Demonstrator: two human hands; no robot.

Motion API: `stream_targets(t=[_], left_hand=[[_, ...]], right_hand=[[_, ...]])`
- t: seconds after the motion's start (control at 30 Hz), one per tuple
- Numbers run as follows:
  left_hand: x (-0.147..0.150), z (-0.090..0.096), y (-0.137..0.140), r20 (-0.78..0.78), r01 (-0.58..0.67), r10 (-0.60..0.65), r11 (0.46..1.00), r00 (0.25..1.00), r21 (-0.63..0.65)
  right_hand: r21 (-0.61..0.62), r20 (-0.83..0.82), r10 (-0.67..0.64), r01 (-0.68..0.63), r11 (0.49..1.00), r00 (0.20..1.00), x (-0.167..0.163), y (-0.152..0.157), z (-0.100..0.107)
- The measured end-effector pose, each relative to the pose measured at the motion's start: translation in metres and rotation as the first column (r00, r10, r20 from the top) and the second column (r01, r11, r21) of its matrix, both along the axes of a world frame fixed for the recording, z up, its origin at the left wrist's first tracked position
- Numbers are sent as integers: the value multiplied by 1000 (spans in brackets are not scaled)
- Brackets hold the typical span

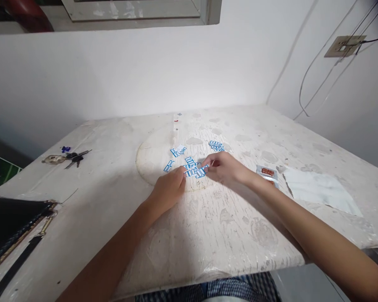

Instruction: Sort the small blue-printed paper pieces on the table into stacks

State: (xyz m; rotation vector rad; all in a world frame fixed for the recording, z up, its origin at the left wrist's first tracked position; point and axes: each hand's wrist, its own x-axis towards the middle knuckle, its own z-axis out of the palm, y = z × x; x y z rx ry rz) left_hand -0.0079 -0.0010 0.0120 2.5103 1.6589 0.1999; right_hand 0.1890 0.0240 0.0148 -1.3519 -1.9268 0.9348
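Observation:
Several small flat white pieces with blue outlines [190, 161] lie in a loose cluster near the middle of the table; their exact kind is too small to make out. My left hand [170, 186] is at the near left side of the cluster, its fingers closed at the edge of a white-and-blue piece. From the right, my right hand [223, 165] reaches in with thumb and fingers pinched on another such piece. More of these pieces form a small pile [216, 145] beyond my right hand, and others lie in a group [178, 150] farther back on the left.
A pale patterned cover lies over the table [239, 235]. Keys [75, 157] and a black pouch with a strap [15, 226] are on the left. To the right are blister packs [267, 173] and a white cloth or paper [321, 191]. A wall [176, 71] stands behind.

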Motion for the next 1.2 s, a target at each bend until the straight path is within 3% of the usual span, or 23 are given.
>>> stream_targets(t=[0.13, 0.27, 0.5, 0.7, 0.9, 1.07, 1.2], left_hand=[[0, -1, 0, -21, 6, -6, 1000, 1000, 1], [0, -2, 0, -10, 39, -39, 999, 999, -9], [-2, -3, -2, -8, 114, -114, 992, 993, 51], [1, -1, -3, -29, 114, -112, 992, 993, 61], [0, 1, -3, 50, 129, -130, 991, 990, 33], [-5, 7, -3, 174, 96, -75, 989, 982, -117], [-8, 9, -3, 239, 106, -56, 973, 969, -204]], right_hand=[[-113, -224, 58, -85, 990, 973, 1, -5, 16], [-193, -280, 110, -169, 967, 954, -10, -11, 2], [77, -42, 115, -111, 991, 993, -18, -13, -15], [255, 94, 95, -116, 960, 991, -22, -17, -14], [369, 185, 30, -98, 924, 982, -21, -16, -18], [194, 120, 140, -161, 968, 983, -21, -18, -11], [148, 219, 189, -224, 963, 957, -20, -22, -3]])
